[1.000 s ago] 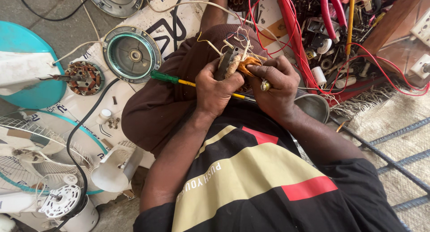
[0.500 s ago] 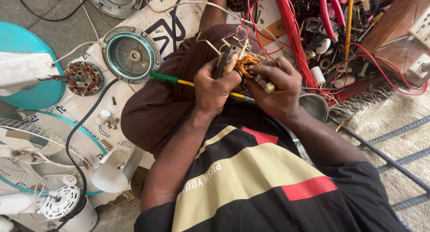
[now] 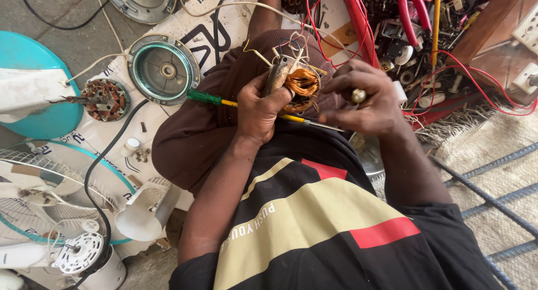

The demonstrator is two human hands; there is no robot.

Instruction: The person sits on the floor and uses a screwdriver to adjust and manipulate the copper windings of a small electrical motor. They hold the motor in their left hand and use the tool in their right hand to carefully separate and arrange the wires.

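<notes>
Coil (image 3: 302, 84): copper winding with loose leads, up over your lap, above the brown cloth (image 3: 190, 138).
Left hand (image 3: 259, 112): you hold it closed around the coil's metal frame, thumb pressed to the copper.
Right hand (image 3: 370, 99): fingers curled round a small pale knob, just beside the coil, not touching it.
Screwdriver (image 3: 224, 101): lies across the cloth under your left hand.
Risk: thumb pressure could nick or bend the fine wire; the red wires (image 3: 358, 26) nearby could snag the leads.

A motor stator (image 3: 298, 84) with shiny copper windings sits upright over the lap, loose wires sprouting above; a green-handled screwdriver (image 3: 246, 106) lies beneath it.
</notes>
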